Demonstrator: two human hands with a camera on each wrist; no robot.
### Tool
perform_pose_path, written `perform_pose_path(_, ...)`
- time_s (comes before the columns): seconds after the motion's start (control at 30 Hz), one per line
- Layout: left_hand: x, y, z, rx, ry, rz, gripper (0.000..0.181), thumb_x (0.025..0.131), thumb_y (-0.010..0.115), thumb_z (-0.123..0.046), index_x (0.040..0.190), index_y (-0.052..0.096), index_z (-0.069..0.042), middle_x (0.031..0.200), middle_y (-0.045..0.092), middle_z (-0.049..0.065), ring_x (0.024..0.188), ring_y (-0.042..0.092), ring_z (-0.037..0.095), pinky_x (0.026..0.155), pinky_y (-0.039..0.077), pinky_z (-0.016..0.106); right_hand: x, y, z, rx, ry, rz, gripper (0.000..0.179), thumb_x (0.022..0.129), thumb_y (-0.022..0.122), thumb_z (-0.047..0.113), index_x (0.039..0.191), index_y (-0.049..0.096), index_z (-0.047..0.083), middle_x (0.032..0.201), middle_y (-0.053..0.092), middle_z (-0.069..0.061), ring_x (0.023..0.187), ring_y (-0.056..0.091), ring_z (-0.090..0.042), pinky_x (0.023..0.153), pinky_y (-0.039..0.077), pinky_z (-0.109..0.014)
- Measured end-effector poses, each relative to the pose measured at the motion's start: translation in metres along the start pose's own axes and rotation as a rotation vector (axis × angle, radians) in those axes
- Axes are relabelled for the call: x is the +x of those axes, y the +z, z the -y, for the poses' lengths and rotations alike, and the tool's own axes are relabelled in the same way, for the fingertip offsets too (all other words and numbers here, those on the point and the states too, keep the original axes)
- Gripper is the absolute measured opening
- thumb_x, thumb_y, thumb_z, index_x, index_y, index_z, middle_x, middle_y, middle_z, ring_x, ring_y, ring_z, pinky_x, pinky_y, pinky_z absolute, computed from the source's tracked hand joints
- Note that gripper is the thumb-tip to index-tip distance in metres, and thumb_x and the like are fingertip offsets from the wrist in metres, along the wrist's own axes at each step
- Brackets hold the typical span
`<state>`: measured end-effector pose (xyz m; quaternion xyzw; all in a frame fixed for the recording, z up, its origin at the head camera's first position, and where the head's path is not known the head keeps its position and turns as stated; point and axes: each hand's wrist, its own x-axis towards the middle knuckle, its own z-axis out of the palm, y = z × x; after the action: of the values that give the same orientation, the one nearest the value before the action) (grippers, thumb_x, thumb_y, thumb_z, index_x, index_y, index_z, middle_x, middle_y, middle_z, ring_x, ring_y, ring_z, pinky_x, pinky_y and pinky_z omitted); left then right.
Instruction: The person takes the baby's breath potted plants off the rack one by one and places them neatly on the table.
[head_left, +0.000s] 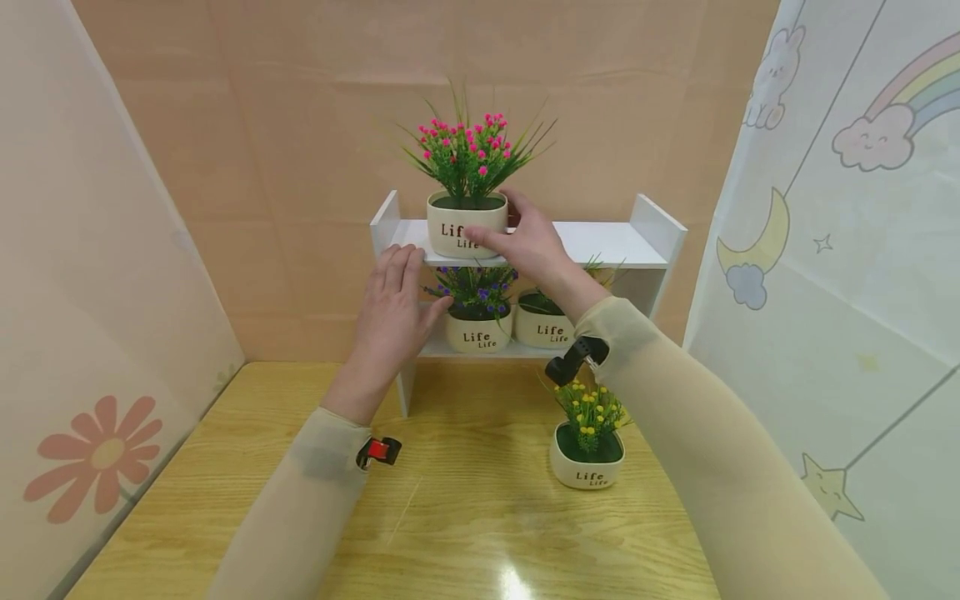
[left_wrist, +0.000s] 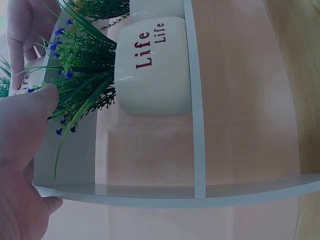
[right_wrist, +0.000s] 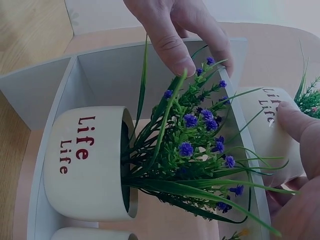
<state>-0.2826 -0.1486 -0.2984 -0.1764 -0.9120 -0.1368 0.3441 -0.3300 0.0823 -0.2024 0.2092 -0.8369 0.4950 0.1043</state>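
My right hand grips a cream pot of pink artificial flowers on the top board of a white shelf, thumb across its front. At the shelf's upper left corner, my left hand holds the board's edge; in the right wrist view its thumb hangs below the board. Under that board, a pot of purple flowers sits on the lower level, close to the left thumb. Beside it stands another potted plant, partly hidden by the right arm.
A pot of yellow flowers stands on the wooden table, in front of the shelf at right. Printed cloth walls border both sides, and a peach backdrop hangs behind the shelf.
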Motion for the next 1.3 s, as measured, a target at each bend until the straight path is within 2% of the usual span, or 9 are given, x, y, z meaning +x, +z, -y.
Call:
perform_pose_path(0.47,-0.002,0.001,0.000,-0.007,-0.008,-0.004,0.084,0.106,0.077,-0.041,0.164,0.033,0.001,0.166,0.034,0.022,0.162,0.021,0.040,0.137,0.014,0.048,-0.006,-0.004,0.004,0.092,0.012,-0.009,0.098,0.098,0.086,0.046,0.174,0.033,0.014,0.150,0.061,-0.006,0.135,0.059,-0.020,0.110,0.055,-0.042)
perform_pose_path(0.77,-0.003,0.002,0.002,-0.012,-0.002,-0.020,0.082,0.106,0.076,-0.040,0.163,0.034,0.002,0.165,0.035,0.022,0.162,0.022,0.041,0.137,0.014,0.047,-0.016,-0.013,0.014,0.137,0.014,-0.018,0.087,0.097,0.088,0.043,0.169,0.043,0.021,0.148,0.062,-0.003,0.136,0.058,-0.019,0.111,0.053,-0.042)
perform_pose_path(1.1,-0.003,0.004,0.002,-0.012,0.029,-0.069,0.082,0.105,0.079,-0.039,0.162,0.037,0.003,0.163,0.039,0.023,0.161,0.025,0.043,0.137,0.015,0.045,-0.032,-0.026,0.015,0.111,-0.010,-0.042,0.080,0.097,0.087,0.042,0.165,0.049,0.025,0.146,0.064,-0.001,0.138,0.057,-0.017,0.114,0.050,-0.045)
perform_pose_path(1.3,-0.002,0.005,0.002,-0.016,0.048,-0.092,0.081,0.104,0.080,-0.037,0.161,0.038,0.004,0.162,0.040,0.024,0.160,0.027,0.043,0.137,0.016,0.045,-0.041,-0.033,0.013,0.093,-0.020,-0.043,0.079,0.096,0.088,0.043,0.164,0.051,0.027,0.144,0.066,0.000,0.137,0.059,-0.016,0.112,0.053,-0.045)
